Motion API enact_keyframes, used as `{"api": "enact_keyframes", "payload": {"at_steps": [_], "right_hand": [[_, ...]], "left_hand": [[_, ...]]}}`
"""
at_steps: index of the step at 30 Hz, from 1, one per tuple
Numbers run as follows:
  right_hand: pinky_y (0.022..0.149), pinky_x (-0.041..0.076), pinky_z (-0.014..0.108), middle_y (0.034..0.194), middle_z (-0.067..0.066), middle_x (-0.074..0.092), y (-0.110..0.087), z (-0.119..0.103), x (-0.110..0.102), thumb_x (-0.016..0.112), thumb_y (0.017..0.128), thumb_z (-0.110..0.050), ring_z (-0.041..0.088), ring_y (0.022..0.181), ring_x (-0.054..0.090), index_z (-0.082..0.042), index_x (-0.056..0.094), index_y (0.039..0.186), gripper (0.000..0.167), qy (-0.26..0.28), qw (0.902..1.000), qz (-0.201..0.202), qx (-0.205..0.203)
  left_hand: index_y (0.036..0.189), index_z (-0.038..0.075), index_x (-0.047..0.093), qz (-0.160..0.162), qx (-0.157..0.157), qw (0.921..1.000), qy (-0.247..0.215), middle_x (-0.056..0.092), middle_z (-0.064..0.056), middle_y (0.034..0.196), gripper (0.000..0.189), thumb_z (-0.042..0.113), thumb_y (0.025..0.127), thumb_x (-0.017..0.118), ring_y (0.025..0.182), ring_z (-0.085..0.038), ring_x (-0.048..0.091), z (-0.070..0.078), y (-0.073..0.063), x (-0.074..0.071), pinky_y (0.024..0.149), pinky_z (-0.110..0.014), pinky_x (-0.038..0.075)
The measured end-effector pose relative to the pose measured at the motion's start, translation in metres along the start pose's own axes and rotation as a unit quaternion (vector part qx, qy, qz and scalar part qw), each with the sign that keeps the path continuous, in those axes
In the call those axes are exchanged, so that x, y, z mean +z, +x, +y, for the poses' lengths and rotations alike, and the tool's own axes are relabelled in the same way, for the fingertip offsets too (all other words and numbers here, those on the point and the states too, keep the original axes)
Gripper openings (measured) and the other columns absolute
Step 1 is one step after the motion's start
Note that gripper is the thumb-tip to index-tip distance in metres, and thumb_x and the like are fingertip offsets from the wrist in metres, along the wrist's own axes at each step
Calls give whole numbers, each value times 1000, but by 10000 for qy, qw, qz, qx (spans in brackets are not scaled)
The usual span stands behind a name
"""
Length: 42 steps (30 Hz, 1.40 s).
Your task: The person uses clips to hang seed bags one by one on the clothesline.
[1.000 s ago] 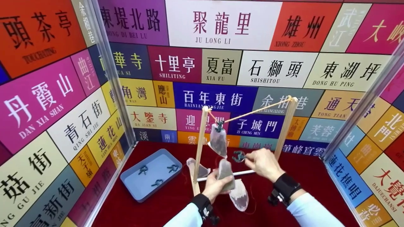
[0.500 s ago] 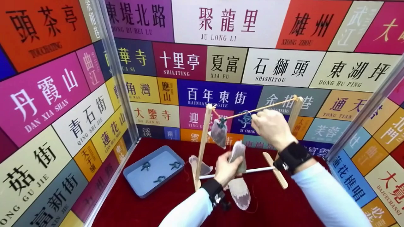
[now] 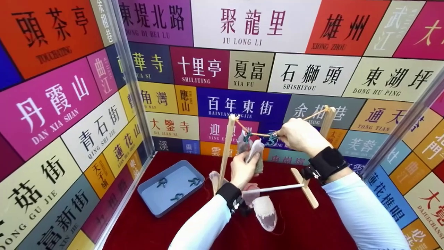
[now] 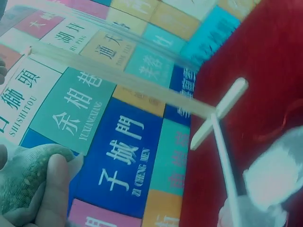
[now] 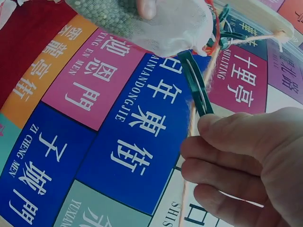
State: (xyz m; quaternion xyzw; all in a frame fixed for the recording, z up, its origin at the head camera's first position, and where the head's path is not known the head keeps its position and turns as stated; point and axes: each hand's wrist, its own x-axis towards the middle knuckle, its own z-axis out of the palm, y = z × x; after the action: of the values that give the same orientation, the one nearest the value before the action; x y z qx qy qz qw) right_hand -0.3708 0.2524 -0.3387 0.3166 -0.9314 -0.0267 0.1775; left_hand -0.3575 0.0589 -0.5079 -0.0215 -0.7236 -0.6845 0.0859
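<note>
My left hand point(image 3: 242, 169) grips a white mesh drawstring bag point(image 3: 256, 155) holding small green beans or grains, which show through the mesh point(image 5: 118, 12) in the right wrist view. With thumb and fingertips, my right hand point(image 3: 300, 135) pinches a dark green clip point(image 5: 195, 82) at the slack string point(image 3: 259, 134). The clip's far end is right at the bag's gathered, red-corded neck point(image 5: 210, 33). A second mesh bag point(image 3: 241, 144) hangs from the string by its own green clip point(image 3: 247, 135), partly hidden behind the held bag.
The string spans two wooden posts, left point(image 3: 227, 151) and right point(image 3: 327, 123), joined low by a white rod point(image 3: 277, 189). A blue tray point(image 3: 156, 210) with three green clips point(image 3: 177, 197) stands left. More mesh bags point(image 3: 265, 213) lie on the red cloth point(image 3: 138, 231). Printed panels enclose the space.
My right hand has risen with the clip to the string, then moved slightly down, pulling it lower. My left hand has lifted the bag from near the rod up beside the hanging bag.
</note>
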Motion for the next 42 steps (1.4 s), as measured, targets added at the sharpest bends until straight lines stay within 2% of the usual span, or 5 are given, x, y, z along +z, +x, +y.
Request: {"api": "enact_keyframes", "payload": {"at_steps": [10, 17, 24, 36, 42], "right_hand": [[71, 64, 53, 81, 10, 82, 5, 4, 6, 83, 93, -3, 30, 70, 73, -7, 87, 90, 7, 420, 9981, -222, -387], [68, 64, 49, 84, 9, 85, 4, 3, 13, 83, 91, 0, 25, 69, 74, -7, 90, 96, 10, 776, 9947, -27, -676], [70, 62, 48, 78, 5, 79, 1, 4, 24, 83, 82, -19, 23, 71, 72, -9, 79, 89, 12, 821, 9959, 236, -288], [79, 68, 51, 97, 15, 86, -15, 5, 56, 91, 86, -16, 32, 86, 82, 1, 80, 131, 49, 1193, 9891, 865, 49], [79, 68, 51, 102, 16, 86, -34, 5, 86, 90, 90, -13, 32, 87, 83, 1, 70, 147, 62, 1376, 9810, 1335, 297]], "left_hand": [[83, 16, 85, 47, 1035, 9831, 1507, 79, -3, 72, 30, 35, 105, 78, 65, -10, 70, 8, 12, -3, 65, -25, 53], [83, 18, 87, -162, 1044, 9795, 1718, 80, -1, 68, 29, 34, 105, 78, 61, -8, 70, 14, 17, -3, 67, -29, 58], [101, 16, 88, -316, 1173, 9813, 1495, 83, -5, 79, 14, 26, 103, 79, 65, -10, 74, 14, 16, -6, 70, -26, 61], [121, 6, 82, -1131, 771, 9814, 1346, 86, -17, 100, 25, 22, 102, 79, 59, -13, 76, 0, 13, -25, 56, -24, 63], [114, 5, 84, -1250, 915, 9715, 1795, 87, -11, 104, 19, 18, 100, 80, 82, -17, 80, -11, 10, -43, 76, -30, 66]]}}
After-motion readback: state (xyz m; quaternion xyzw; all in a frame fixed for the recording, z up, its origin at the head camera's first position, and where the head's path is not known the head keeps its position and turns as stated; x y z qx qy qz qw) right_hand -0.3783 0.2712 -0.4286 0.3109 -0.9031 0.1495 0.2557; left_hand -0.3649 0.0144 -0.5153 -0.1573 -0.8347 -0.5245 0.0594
